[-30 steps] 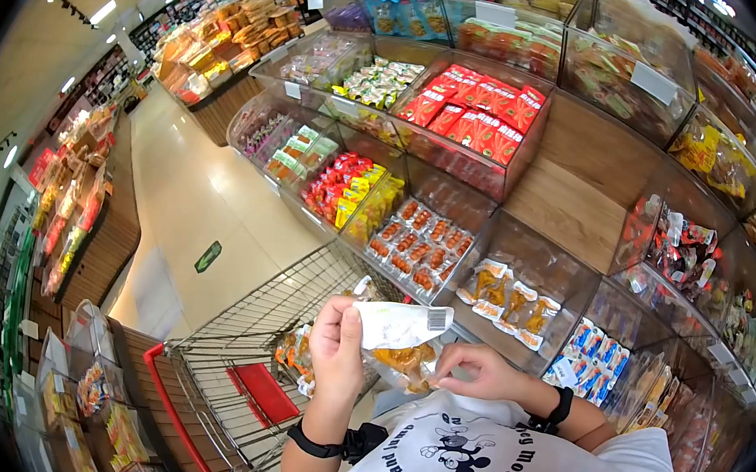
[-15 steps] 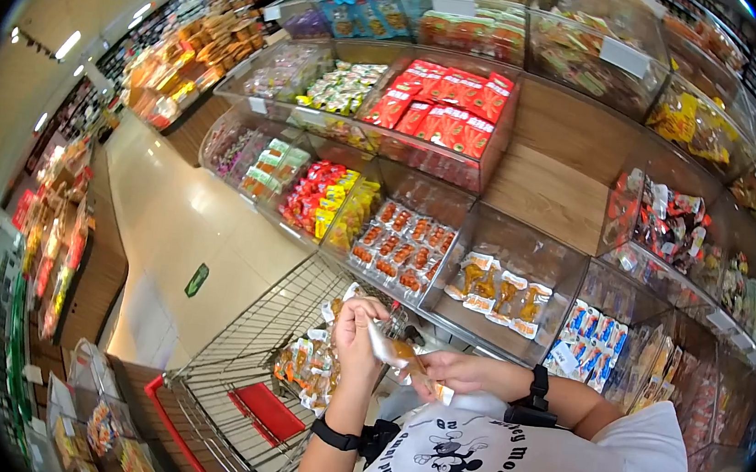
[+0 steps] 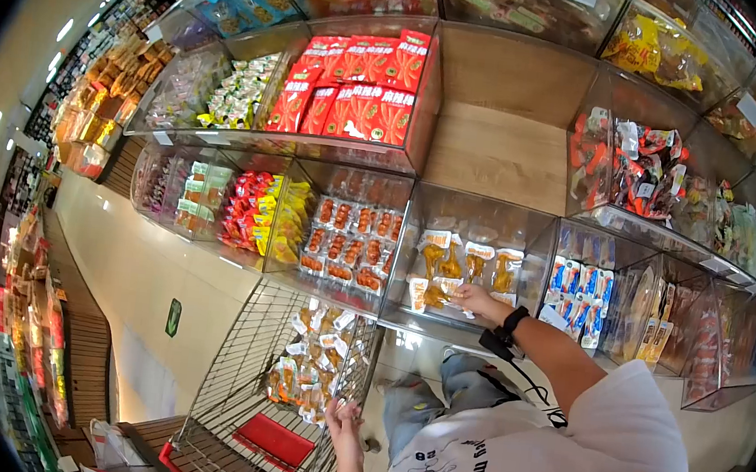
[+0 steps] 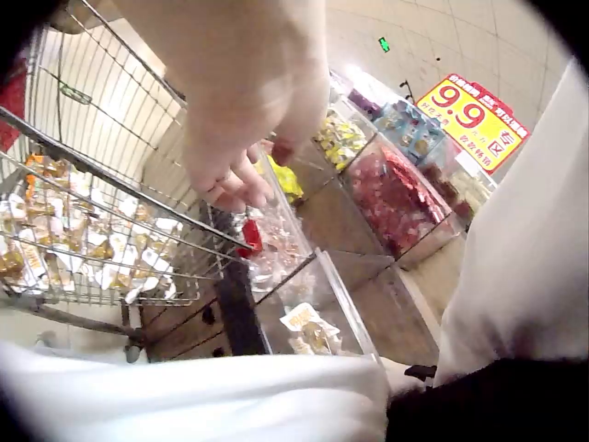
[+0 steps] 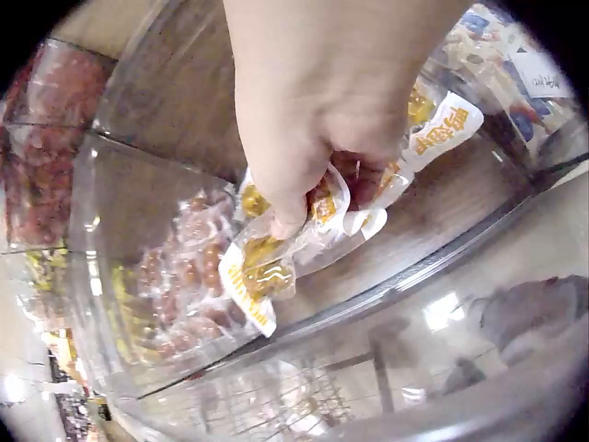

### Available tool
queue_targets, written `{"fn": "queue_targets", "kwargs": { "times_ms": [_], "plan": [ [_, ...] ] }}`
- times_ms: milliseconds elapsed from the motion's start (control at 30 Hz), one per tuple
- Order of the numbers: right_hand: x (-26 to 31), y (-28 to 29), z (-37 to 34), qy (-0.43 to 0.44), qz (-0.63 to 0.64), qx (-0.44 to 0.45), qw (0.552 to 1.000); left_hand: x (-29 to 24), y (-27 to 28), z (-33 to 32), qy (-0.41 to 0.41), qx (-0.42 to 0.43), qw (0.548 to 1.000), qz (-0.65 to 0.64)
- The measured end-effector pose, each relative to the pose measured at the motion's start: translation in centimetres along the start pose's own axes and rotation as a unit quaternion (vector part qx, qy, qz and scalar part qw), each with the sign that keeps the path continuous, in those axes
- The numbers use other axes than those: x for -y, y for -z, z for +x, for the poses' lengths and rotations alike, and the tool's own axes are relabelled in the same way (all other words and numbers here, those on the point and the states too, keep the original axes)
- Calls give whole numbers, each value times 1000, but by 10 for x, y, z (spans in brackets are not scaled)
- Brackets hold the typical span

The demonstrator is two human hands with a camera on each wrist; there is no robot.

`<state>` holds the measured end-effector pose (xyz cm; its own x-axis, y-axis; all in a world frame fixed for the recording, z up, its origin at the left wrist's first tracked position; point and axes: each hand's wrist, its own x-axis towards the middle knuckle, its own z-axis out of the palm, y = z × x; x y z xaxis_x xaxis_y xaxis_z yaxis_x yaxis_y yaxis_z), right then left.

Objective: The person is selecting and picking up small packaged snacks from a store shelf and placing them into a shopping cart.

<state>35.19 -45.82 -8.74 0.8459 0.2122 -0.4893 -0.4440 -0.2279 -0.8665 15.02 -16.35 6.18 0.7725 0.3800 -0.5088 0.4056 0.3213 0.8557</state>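
My right hand (image 3: pixel 481 304) reaches down into a clear bin (image 3: pixel 527 219) of vacuum-packed drumstick packets (image 3: pixel 476 267). In the right wrist view its thumb and fingers pinch a drumstick packet (image 5: pixel 324 204), partly hidden under the hand; another packet (image 5: pixel 262 276) lies beside the thumb. My left hand (image 3: pixel 345 424) is beside the shopping cart's near side, its fingers loosely bent and holding nothing. The left wrist view shows that hand (image 4: pixel 244 138) over the cart's rim. Several similar packets (image 4: pixel 92 244) lie in a pile inside the wire cart (image 3: pixel 231 359).
Left of the bin sits a bin of small red-brown snack packs (image 3: pixel 349 247); right of it are blue-and-white packets (image 3: pixel 579 299). Red snack bags (image 3: pixel 357 86) fill an upper bin. A red-handled cart bar (image 3: pixel 174 468) and tiled floor (image 3: pixel 130 274) lie to the left.
The packet held between both hands earlier has left them. My right hand has moved forward into the bin; my left hand has lowered beside the cart. The head view has shifted right.
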Motion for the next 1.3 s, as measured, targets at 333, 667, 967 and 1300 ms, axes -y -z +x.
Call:
{"fn": "queue_targets", "kwargs": {
  "times_ms": [333, 667, 967, 1300],
  "plan": [
    [-60, -25, 42, 17, -113, -35, 993, 2, 16, -17, 20, -70, 997, 19],
    [-18, -26, 38, -114, -392, -70, 910, 2, 30, -6, 56, -69, 995, 42],
    [-7, -27, 46, -72, -516, -96, 848, -6, 62, 8, 51, -50, 995, 65],
    [147, -41, -13, -46, -311, -82, 946, 45, 231, -6, -8, -88, 917, 390]
  ]
}}
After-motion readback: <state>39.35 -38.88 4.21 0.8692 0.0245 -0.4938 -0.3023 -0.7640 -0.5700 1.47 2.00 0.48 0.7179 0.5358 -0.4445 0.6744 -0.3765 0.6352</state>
